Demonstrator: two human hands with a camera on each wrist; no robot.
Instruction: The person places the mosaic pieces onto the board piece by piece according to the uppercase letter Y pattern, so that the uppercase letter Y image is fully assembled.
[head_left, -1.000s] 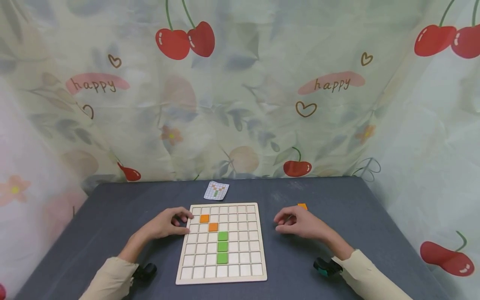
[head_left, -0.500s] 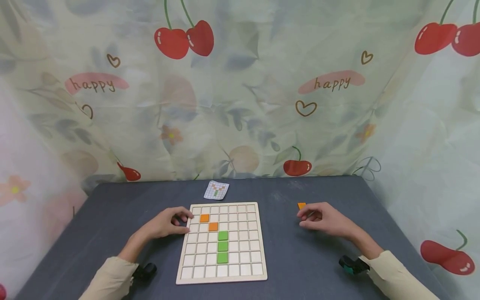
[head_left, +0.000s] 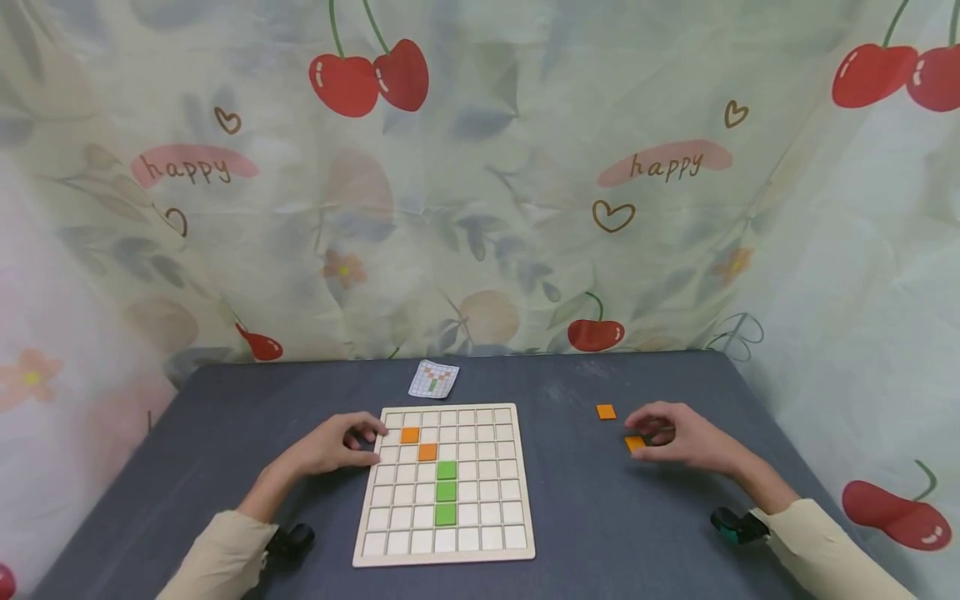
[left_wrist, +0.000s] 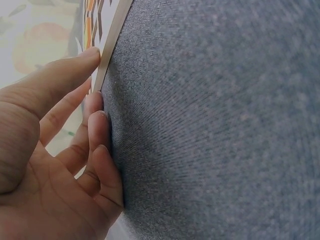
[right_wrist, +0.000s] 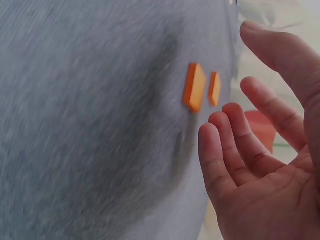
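In the head view, my left hand point(head_left: 335, 443) rests at the left edge of a pale wooden grid board point(head_left: 483, 553). Its thumb touches the board's rim point(left_wrist: 111, 47) in the left wrist view, and the other fingers bend loosely beside it. The board carries two orange tiles, including one at the upper left point(head_left: 410, 435), and a column of green tiles point(head_left: 446, 492). Over the table on the right, my right hand point(head_left: 686, 435) hovers with fingers parted beside a loose orange tile point(right_wrist: 195, 88). A second loose orange tile point(head_left: 606, 412) lies farther back; nothing is held.
A small card point(head_left: 434, 379) printed with a coloured grid pattern lies behind the board. The dark cloth-covered table point(head_left: 577, 517) runs back to a hanging curtain point(head_left: 480, 208) printed with cherries. Black wrist cameras sit below both hands.
My right hand has moved rightward from beside the board to the loose tiles, bringing both into view. The left hand stays at the board's edge.
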